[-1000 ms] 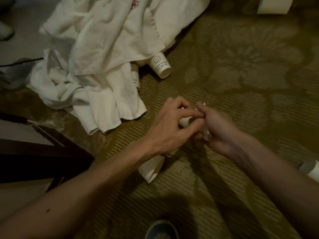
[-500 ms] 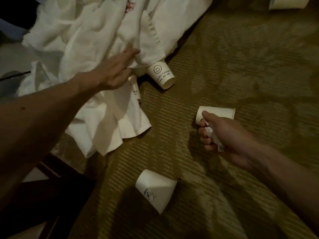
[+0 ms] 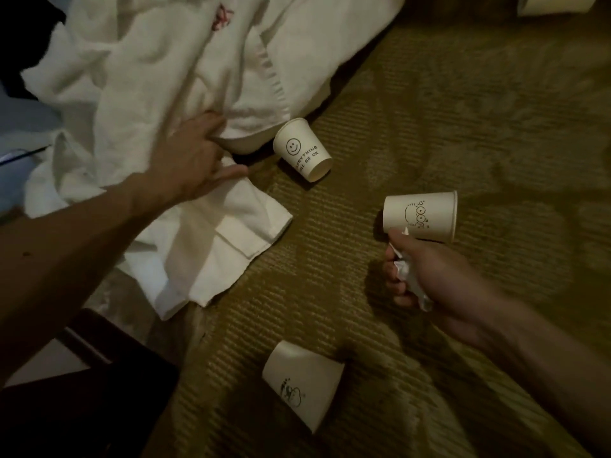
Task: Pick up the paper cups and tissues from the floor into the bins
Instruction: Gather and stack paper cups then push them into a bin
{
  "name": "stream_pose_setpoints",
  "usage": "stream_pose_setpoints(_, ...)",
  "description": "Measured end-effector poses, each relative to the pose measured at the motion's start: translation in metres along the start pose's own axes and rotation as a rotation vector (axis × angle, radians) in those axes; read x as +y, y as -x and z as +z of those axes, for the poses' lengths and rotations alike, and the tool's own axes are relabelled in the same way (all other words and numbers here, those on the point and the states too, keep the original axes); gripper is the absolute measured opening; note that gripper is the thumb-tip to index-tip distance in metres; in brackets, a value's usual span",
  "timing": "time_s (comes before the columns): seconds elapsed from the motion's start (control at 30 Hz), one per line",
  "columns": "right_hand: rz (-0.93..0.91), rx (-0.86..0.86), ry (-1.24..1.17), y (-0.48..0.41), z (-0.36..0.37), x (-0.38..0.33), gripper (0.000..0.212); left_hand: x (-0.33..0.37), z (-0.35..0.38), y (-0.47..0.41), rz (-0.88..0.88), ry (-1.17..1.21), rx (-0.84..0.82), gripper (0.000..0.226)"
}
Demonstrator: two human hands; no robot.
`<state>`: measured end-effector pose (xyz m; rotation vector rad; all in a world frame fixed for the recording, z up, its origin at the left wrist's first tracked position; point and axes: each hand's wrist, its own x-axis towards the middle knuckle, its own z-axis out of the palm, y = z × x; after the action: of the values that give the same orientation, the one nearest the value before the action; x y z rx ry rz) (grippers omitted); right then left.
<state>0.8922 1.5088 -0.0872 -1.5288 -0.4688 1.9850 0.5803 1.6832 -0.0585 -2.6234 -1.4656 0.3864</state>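
A smiley cup [image 3: 302,150] lies tipped on the carpet [image 3: 429,110] beside white cloth [image 3: 148,77], where the left hand [image 3: 195,160] rests, fingers extended. The right hand [image 3: 433,276] clutches a crumpled tissue [image 3: 405,271], thumb seemingly touching a cartoon cup [image 3: 420,214].

The left forearm [image 3: 82,246] is bare along all its visible length and carries one small dark spot [image 3: 26,254] close to the elbow side. The right forearm [image 3: 545,355] is bare too. The left hand [image 3: 195,160] and the right hand [image 3: 429,276] are both uncovered.
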Motion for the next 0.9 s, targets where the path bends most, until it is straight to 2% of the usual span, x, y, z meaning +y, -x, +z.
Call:
stream_pose_setpoints(0.07, 0.01, -0.005, 0.009, -0.002, -0.001, 0.003, 0.033, -0.006, 0.0, 0.007, 0.065, -0.081, 0.02, 0.046)
stream_pose_setpoints(0.1, 0.016, -0.007, 0.023, -0.002, -0.001, 0.004, 0.034, -0.008, -0.002, 0.008, 0.07, -0.099, 0.014, 0.048)
stream_pose_setpoints(0.13, 0.022, -0.009, 0.036, -0.003, -0.001, 0.005, 0.034, -0.009, -0.003, 0.008, 0.071, -0.109, 0.007, 0.06)
stream_pose_setpoints(0.2, 0.036, -0.007, 0.05, -0.003, 0.0, 0.008, 0.033, -0.011, -0.006, 0.01, 0.051, -0.143, -0.081, 0.098)
stream_pose_setpoints(0.27, 0.042, -0.003, 0.047, -0.003, 0.001, 0.009, 0.033, -0.008, -0.008, 0.016, 0.038, -0.322, -0.264, 0.128)
stream_pose_setpoints(0.3, 0.041, -0.008, 0.034, -0.003, 0.002, 0.009, 0.033, -0.006, -0.006, 0.02, 0.041, -0.454, -0.328, 0.134)
stream_pose_setpoints(0.37, 0.038, -0.028, 0.004, -0.003, 0.004, 0.009, 0.033, 0.002, 0.001, 0.029, 0.056, -0.605, -0.354, 0.128)
stream_pose_setpoints(0.43, 0.032, -0.039, 0.002, -0.003, 0.004, 0.009, 0.034, 0.012, 0.007, 0.033, 0.117, -0.552, -0.299, 0.114)
stream_pose_setpoints(0.53, 0.025, -0.043, 0.003, -0.002, 0.003, 0.009, 0.033, 0.027, 0.014, 0.036, 0.17, -0.307, -0.328, 0.1)
stream_pose_setpoints(0.6, 0.025, -0.029, 0.016, -0.002, 0.004, 0.008, 0.032, 0.038, 0.011, 0.038, 0.063, 0.025, -0.392, 0.089)
stream_pose_setpoints(0.67, 0.024, -0.012, 0.022, -0.002, 0.006, 0.007, 0.031, 0.051, 0.003, 0.039, -0.071, 0.418, -0.432, 0.069)
stream_pose_setpoints(0.73, 0.015, -0.004, 0.024, -0.002, 0.008, 0.006, 0.032, 0.069, -0.008, 0.038, -0.128, 0.67, -0.366, 0.052)
stream_pose_setpoints(0.8, 0.002, 0.002, 0.048, -0.002, 0.008, 0.006, 0.034, 0.095, -0.021, 0.035, -0.152, 0.914, -0.281, 0.047)
stream_pose_setpoints(0.9, -0.019, 0.039, 0.069, -0.002, 0.008, 0.005, 0.041, 0.142, -0.044, 0.029, -0.111, 1.231, -0.266, 0.053)
